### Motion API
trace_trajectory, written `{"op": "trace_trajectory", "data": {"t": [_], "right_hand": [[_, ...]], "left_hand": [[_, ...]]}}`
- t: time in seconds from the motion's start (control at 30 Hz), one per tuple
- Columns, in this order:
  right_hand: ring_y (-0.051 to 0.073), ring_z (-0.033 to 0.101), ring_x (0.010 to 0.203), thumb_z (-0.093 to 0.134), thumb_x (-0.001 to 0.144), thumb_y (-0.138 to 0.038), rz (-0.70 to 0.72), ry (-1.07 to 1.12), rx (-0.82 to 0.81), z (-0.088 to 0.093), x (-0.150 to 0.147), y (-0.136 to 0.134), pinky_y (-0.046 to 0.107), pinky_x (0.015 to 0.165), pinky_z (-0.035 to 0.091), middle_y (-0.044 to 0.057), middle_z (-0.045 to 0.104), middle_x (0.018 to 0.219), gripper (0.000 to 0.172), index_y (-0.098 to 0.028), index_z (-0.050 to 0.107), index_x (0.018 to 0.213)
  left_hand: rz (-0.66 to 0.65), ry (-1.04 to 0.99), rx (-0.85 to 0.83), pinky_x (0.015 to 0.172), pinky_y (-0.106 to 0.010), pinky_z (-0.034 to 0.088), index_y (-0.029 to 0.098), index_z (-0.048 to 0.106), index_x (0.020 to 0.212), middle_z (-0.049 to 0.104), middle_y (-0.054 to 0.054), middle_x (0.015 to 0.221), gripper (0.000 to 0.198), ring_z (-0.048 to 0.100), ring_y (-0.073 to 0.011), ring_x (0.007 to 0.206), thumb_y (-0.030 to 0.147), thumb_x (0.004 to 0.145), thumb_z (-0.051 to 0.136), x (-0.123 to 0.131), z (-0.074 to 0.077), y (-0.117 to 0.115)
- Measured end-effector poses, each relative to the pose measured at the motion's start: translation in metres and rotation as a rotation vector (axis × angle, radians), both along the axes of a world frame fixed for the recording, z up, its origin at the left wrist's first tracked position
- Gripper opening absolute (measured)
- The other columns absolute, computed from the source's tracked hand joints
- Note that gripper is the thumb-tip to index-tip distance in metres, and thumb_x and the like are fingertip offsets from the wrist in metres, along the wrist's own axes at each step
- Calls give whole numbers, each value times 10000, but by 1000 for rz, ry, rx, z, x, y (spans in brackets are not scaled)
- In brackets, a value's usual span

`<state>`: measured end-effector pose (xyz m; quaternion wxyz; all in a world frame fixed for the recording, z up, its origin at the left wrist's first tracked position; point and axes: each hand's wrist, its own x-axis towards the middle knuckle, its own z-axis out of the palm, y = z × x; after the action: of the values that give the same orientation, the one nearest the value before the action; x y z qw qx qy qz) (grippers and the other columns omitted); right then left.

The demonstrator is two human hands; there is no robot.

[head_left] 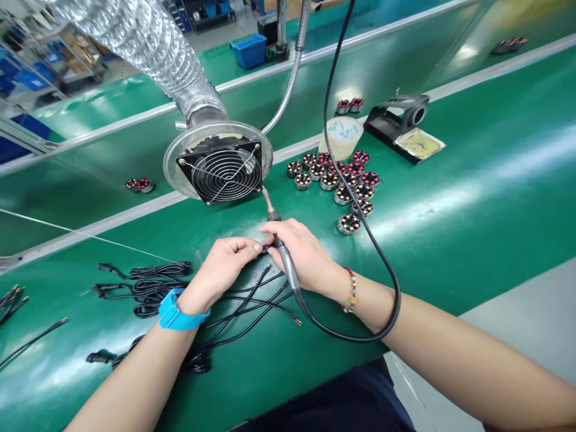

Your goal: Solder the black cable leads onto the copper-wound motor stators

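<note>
My right hand (310, 255) is closed around a soldering iron (289, 267), whose metal tip points up toward the fan. Close beside it, my left hand (227, 264) pinches a short stretch of black cable (266, 247) between thumb and forefinger. My right fingertips reach the same spot; whether they also grip that cable is hidden. Several loose black cable ends (252, 318) with stripped coloured wires lie under my hands. Bundled black cables (155, 291) rest left of my left wrist. Wound motor stators (348, 195) stand grouped beyond my right hand.
A fume extractor fan (229, 175) hangs over the bench (450, 228) in front of my hands. The iron's black cord (328, 108) loops across my right forearm. Behind the stators are a translucent tape roll (342, 135) and an iron stand with sponge (420, 145).
</note>
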<state>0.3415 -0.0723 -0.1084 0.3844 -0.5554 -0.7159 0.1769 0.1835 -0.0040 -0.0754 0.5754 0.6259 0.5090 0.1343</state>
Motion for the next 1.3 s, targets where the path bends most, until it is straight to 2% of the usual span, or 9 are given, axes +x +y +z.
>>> {"op": "trace_trajectory", "data": {"t": [0.17,0.3,0.43,0.57,0.7,0.87,1.03,1.2,1.3], "right_hand": [[222,543,835,509,810,-70,-48,-20,59,-5,-4,3,356,768,414,31,672,855,316,-179,523,1107],[217,581,858,505,790,-91,-129,14,12,-8,-10,4,358,797,425,27,666,862,344,-207,525,1112],[228,602,830,478,785,-132,-139,48,37,-12,-12,8,384,786,462,47,660,866,331,-211,522,1104],[225,633,817,455,811,-212,-102,77,79,-15,-6,10,378,753,516,63,661,873,330,-201,500,1138],[265,653,861,528,793,-396,-206,29,-15,-16,2,7,425,775,533,104,685,954,417,-197,512,1158],[293,656,807,488,773,-492,-152,-120,-67,-14,5,9,433,704,542,98,709,874,434,-210,564,1094],[285,701,728,490,747,-542,-195,-13,-140,-13,7,12,403,605,556,85,732,895,470,-233,541,1098],[237,720,754,520,789,-534,-136,189,-43,-24,10,15,359,656,584,96,723,991,435,-236,510,1106],[224,721,834,510,822,-525,-171,279,20,-26,12,15,333,706,594,120,699,1082,424,-223,508,1119]], "left_hand": [[-79,36,78,539,-226,314,128,724,739,528,27,524,323,364,-94,516,404,733,557,-5,-1,4],[-320,82,250,608,-237,365,126,712,773,639,-11,659,329,466,-121,599,359,818,485,-7,-2,4],[-394,135,350,693,-247,388,137,704,715,685,-27,724,244,530,-143,672,234,814,503,-5,0,-2],[-342,205,384,701,-241,397,119,725,788,715,-53,809,271,560,-155,731,234,852,489,-2,4,-3],[-282,244,333,658,-219,402,104,739,765,717,-42,767,305,562,-147,722,280,863,510,-5,10,4],[-182,179,229,651,-180,421,126,759,856,706,-8,773,264,568,-116,731,276,847,541,-10,15,10],[-35,102,157,607,-177,446,103,738,959,656,-22,733,317,541,-80,632,290,879,495,-17,15,16],[100,95,170,569,-196,475,108,695,1024,663,-38,795,339,557,-62,558,287,914,429,-47,26,33],[121,96,225,726,-238,519,136,679,1052,697,-57,941,254,641,-102,764,278,866,579,-75,38,46]]}}
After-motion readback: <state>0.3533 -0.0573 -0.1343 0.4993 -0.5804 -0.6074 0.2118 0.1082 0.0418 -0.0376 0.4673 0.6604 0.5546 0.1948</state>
